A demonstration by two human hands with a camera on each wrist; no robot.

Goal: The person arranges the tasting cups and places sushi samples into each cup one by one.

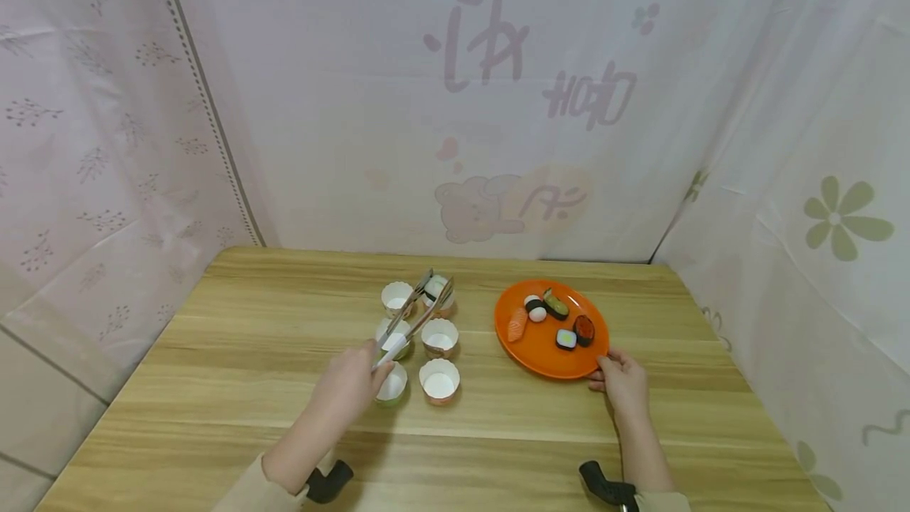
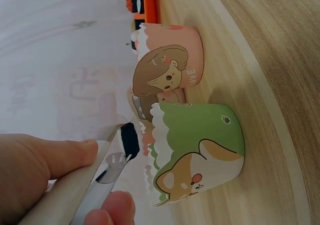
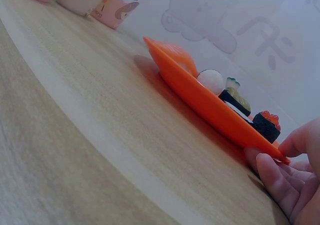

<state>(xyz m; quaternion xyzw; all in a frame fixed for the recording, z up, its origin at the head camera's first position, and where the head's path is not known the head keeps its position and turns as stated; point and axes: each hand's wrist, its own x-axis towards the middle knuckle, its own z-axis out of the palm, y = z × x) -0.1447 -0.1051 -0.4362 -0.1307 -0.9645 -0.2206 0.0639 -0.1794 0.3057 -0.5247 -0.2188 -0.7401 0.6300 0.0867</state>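
Observation:
My left hand (image 1: 348, 385) grips the pale handles of a pair of tongs (image 1: 408, 328), which reach over the paper cups. Between the tong tips, at the back right cup, is a white sushi piece (image 1: 435, 288) with a dark band; whether it touches the cup is unclear. My right hand (image 1: 626, 385) pinches the near right rim of an orange plate (image 1: 529, 358), thumb above and fingers beneath. On the plate lie a salmon sushi (image 1: 517, 324), a white banded sushi (image 1: 536, 309), a green-topped sushi (image 1: 555, 304), a square roll (image 1: 565, 339) and a red roe sushi (image 1: 584, 330).
Several paper cups stand in two columns left of the plate, among them a green cup (image 2: 200, 150) with a dog print and a pink cup (image 2: 170, 60). The wooden table (image 1: 235, 354) is bordered by printed curtains (image 1: 355, 101) at the back and sides.

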